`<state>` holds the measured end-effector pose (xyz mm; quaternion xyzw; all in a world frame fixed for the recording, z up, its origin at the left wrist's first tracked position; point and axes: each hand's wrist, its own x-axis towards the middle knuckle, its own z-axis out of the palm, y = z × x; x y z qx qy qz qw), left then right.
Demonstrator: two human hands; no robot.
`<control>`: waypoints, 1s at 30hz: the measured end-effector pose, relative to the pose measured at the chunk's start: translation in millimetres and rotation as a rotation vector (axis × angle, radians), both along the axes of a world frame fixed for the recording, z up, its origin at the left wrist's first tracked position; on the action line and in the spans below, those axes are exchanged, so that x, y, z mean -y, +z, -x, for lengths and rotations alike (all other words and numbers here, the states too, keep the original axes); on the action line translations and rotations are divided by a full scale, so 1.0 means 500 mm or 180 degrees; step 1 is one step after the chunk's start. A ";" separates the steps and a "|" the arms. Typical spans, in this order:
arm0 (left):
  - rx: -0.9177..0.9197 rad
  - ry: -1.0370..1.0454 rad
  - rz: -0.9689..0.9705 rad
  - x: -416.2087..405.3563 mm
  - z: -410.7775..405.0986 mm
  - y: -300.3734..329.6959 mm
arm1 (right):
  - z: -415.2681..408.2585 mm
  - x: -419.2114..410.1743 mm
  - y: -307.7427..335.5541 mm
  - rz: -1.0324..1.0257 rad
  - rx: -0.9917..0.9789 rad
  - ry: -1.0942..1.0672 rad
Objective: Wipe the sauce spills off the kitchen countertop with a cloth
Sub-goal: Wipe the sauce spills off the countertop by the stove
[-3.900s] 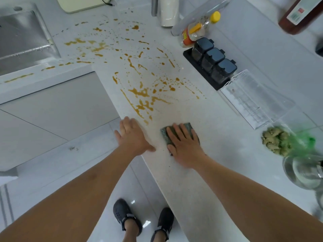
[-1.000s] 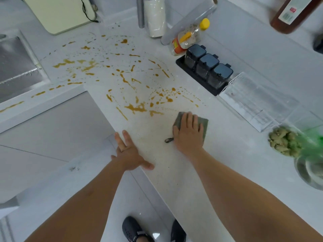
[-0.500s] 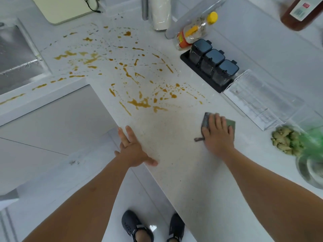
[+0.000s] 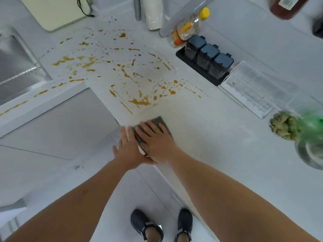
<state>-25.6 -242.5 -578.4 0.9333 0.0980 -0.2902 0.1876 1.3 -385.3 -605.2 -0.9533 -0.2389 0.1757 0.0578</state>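
Brown sauce spills [image 4: 139,101] are spattered over the white countertop [image 4: 201,130], from its near edge back toward the sink. A grey-green cloth [image 4: 160,121] lies flat at the countertop's left edge, just in front of the nearest spills. My right hand [image 4: 157,142] presses on the cloth with its fingers straight, covering most of it. My left hand [image 4: 128,151] is held flat at the counter's edge, right beside the cloth and touching my right hand.
A steel sink [image 4: 15,67] is at the left, a cutting board [image 4: 52,11] behind it. Three black-lidded spice jars [image 4: 208,57], a clear tray [image 4: 257,89], a sauce bottle [image 4: 187,27], a paper roll [image 4: 152,13] and ginger [image 4: 283,126] by a bowl [image 4: 309,152] line the right side.
My right hand has slid the cloth left across the counter to its edge beside my left hand. The streak nearest the edge has been wiped away since the earliest frame.
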 end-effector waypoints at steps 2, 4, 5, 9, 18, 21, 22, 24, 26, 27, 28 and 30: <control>-0.0022 -0.0203 -0.0125 -0.022 -0.011 0.010 | 0.028 0.074 -0.004 0.0082 0.0073 -0.0002; 0.0198 -0.0254 -0.0247 -0.039 -0.029 0.019 | 0.051 0.169 -0.009 0.0279 0.0229 -0.0333; 0.0359 -0.0189 -0.0273 -0.045 -0.040 0.025 | 0.058 0.222 -0.012 0.0379 0.0245 -0.0573; 0.0418 -0.0013 -0.0300 -0.059 -0.081 0.031 | 0.057 0.388 -0.013 0.0509 0.0079 -0.2008; 0.0336 -0.0409 -0.0511 -0.072 -0.090 0.031 | -0.097 0.122 -0.022 0.0298 -0.0016 -0.2348; 0.0313 -0.0636 -0.0801 -0.080 -0.098 0.030 | -0.068 -0.028 -0.017 0.0203 0.0154 -0.1720; 0.0320 -0.0751 -0.0918 -0.083 -0.101 0.033 | -0.048 -0.065 -0.016 0.0129 0.0180 -0.1463; 0.0321 -0.0997 -0.1220 -0.086 -0.103 0.041 | -0.007 -0.090 -0.014 0.0032 0.0129 -0.0976; 0.0254 -0.1181 -0.1443 -0.083 -0.103 0.051 | 0.024 -0.044 -0.018 0.0049 0.0189 -0.0725; 0.0192 -0.1203 -0.1475 -0.079 -0.106 0.056 | 0.032 -0.004 -0.023 0.0100 0.0229 -0.0743; 0.0111 -0.1199 -0.1466 -0.074 -0.109 0.060 | 0.039 0.043 -0.028 0.0173 0.0226 -0.0859; -0.0058 -0.1117 -0.1336 -0.061 -0.119 0.071 | 0.048 0.144 -0.036 0.0333 0.0240 -0.1238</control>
